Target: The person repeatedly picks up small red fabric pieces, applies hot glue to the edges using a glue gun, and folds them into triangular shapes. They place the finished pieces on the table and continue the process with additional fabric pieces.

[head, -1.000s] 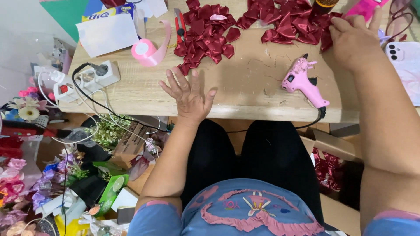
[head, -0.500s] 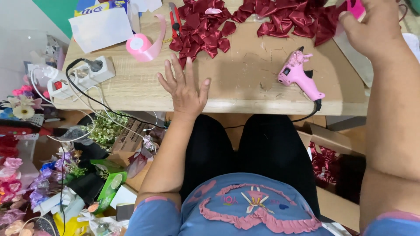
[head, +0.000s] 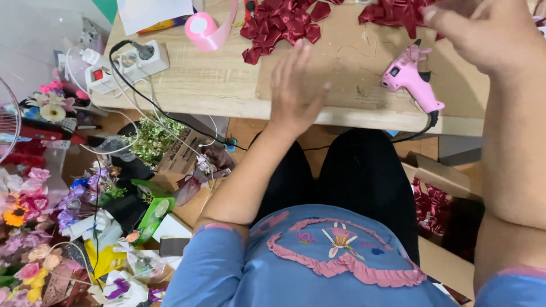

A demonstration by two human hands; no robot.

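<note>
1. Your left hand (head: 293, 91) lies flat, fingers spread, on the wooden table (head: 210, 85) near its front edge. It holds nothing.
2. Just beyond its fingertips is a pile of folded red petals (head: 282, 27), close but not touching.
3. Your right hand (head: 483, 31) is raised at the table's far right corner, fingers loosely curled. It is blurred, so you cannot tell whether it grips anything.
4. A second red pile (head: 398, 10) sits just left of that hand.
5. The pink glue gun (head: 410, 79) lies on its side between your hands, its cord running off the front edge.
6. A pink ribbon roll (head: 203, 29) stands left of the petals, and a white power strip (head: 128, 65) sits at the table's left end.
</note>
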